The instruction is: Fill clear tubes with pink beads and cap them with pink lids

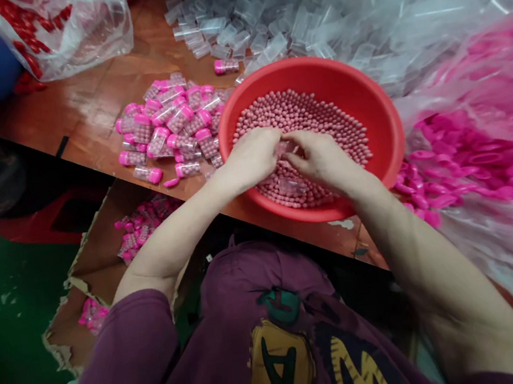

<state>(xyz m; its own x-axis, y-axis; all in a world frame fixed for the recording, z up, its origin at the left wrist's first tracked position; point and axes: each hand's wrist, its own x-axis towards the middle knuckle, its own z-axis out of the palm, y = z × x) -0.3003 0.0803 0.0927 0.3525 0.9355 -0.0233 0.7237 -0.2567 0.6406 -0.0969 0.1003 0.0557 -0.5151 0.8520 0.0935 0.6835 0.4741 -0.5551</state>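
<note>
A brown worktop [83, 110] is set above a green floor [18, 280]. Its far side is covered by clear tubes [255, 17], its right by pink caps [489, 161]; filled tubes [175, 123] are heaped at left. Below, a carton [97, 263] is partly blocked by the left arm [184, 231]. Over beads [305, 114] in a red bowl [374, 98], a small tube [282, 150] is pinched in the left hand's [257, 154] grip; whether the right hand's [319, 158] grip, just beside, is closed cannot be told.
</note>
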